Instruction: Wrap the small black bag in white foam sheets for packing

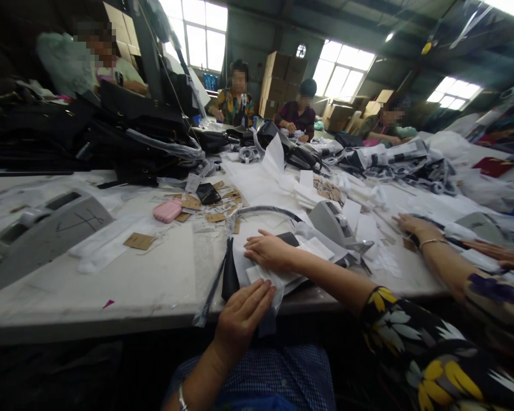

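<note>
A black bag piece point(230, 277) lies at the table's near edge, partly wrapped in white paper sheet point(282, 278) and clear plastic. My left hand point(240, 319) comes up from below the edge, its fingers pressed together on the lower corner of the white sheet. My right hand point(268, 251), on an arm with a flowered sleeve, lies flat with its fingers stretched out on top of the sheet, pressing it down on the black piece. A black strap point(263, 210) curves just behind it.
Grey tape dispensers point(47, 231) point(334, 222), brown card tags point(139, 241), a pink case point(168, 210) and a black pile of bags point(124, 137) lie on the long white table point(154, 285). A neighbour's hands point(411, 225) rest at right. Several people work at the far side.
</note>
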Demonstrator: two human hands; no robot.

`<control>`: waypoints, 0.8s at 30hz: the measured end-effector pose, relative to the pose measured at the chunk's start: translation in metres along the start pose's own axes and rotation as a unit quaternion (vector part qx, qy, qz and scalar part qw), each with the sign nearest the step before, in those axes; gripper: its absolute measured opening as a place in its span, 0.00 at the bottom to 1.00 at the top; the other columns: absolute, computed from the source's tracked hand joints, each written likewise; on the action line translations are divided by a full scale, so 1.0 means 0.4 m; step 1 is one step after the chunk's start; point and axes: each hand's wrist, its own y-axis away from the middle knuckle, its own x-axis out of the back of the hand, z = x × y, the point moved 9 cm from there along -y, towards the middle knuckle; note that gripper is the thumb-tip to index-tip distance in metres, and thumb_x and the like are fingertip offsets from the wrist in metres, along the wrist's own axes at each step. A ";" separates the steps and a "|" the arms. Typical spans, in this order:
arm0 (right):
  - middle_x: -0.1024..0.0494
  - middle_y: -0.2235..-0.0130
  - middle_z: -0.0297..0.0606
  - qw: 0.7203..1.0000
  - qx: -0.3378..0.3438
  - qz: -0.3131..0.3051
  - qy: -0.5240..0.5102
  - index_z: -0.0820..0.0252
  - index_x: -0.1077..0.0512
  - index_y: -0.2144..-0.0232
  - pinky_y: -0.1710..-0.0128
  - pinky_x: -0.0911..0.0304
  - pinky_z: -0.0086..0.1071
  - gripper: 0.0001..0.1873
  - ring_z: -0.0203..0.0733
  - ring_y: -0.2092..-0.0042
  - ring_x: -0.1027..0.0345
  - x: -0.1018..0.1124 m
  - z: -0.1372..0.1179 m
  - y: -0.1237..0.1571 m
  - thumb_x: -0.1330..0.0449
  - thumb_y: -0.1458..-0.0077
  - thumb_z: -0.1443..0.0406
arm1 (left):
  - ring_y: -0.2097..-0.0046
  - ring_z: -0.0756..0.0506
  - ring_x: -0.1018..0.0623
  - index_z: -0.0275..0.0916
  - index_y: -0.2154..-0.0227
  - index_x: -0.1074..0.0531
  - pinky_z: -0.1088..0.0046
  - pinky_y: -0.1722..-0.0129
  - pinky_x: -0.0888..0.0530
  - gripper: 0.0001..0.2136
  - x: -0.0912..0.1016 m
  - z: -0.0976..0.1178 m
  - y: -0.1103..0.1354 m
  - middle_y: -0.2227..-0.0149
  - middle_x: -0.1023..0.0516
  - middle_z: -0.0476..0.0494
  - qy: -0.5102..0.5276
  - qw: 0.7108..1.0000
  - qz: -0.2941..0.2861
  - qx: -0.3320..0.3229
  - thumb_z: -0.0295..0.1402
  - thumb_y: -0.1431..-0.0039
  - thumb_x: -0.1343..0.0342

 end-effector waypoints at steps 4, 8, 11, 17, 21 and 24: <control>0.26 0.42 0.43 0.998 -0.028 0.057 0.006 0.57 0.23 0.54 0.35 0.61 0.60 0.16 0.53 0.32 0.48 0.007 0.014 0.021 0.49 0.32 0.60 | 0.43 0.45 0.25 0.37 0.43 0.31 0.65 0.42 0.29 0.18 0.003 0.001 -0.004 0.46 0.22 0.43 -0.015 1.000 -0.007 -0.006 0.22 0.33 0.52; 0.32 0.38 0.46 0.994 -0.033 0.104 0.007 0.60 0.29 0.44 0.35 0.51 0.54 0.19 0.52 0.34 0.44 0.007 0.015 0.093 0.49 0.32 0.60 | 0.43 0.45 0.26 0.39 0.44 0.31 0.60 0.36 0.34 0.18 0.010 -0.009 -0.015 0.46 0.23 0.44 -0.032 0.999 -0.019 -0.013 0.23 0.34 0.50; 0.31 0.39 0.47 0.989 0.002 0.144 -0.006 0.63 0.32 0.41 0.35 0.47 0.49 0.22 0.49 0.35 0.41 0.000 -0.018 0.181 0.50 0.32 0.60 | 0.43 0.45 0.25 0.40 0.43 0.31 0.60 0.37 0.33 0.18 0.012 -0.021 -0.020 0.46 0.22 0.44 -0.035 0.999 -0.024 -0.019 0.24 0.35 0.48; 0.34 0.37 0.48 0.969 0.023 0.245 0.030 0.64 0.38 0.37 0.33 0.49 0.50 0.28 0.52 0.34 0.45 -0.039 -0.088 0.324 0.43 0.36 0.60 | 0.44 0.45 0.25 0.38 0.45 0.30 0.61 0.37 0.33 0.16 0.010 -0.032 -0.024 0.47 0.22 0.42 -0.028 0.999 -0.020 -0.037 0.26 0.35 0.47; 0.24 0.44 0.45 0.958 0.030 0.284 -0.015 0.61 0.30 0.44 0.36 0.44 0.45 0.20 0.46 0.40 0.34 -0.005 -0.084 0.324 0.44 0.35 0.59 | 0.44 0.45 0.24 0.39 0.45 0.30 0.61 0.38 0.32 0.16 0.010 -0.032 -0.024 0.48 0.21 0.43 -0.023 0.999 -0.020 -0.038 0.27 0.35 0.46; 0.21 0.48 0.42 0.964 0.014 0.263 -0.016 0.58 0.27 0.48 0.36 0.46 0.43 0.17 0.43 0.43 0.31 0.052 -0.047 0.265 0.48 0.33 0.58 | 0.44 0.45 0.25 0.40 0.45 0.30 0.61 0.38 0.32 0.17 0.008 -0.029 -0.024 0.48 0.21 0.44 -0.023 0.999 -0.023 -0.040 0.26 0.36 0.45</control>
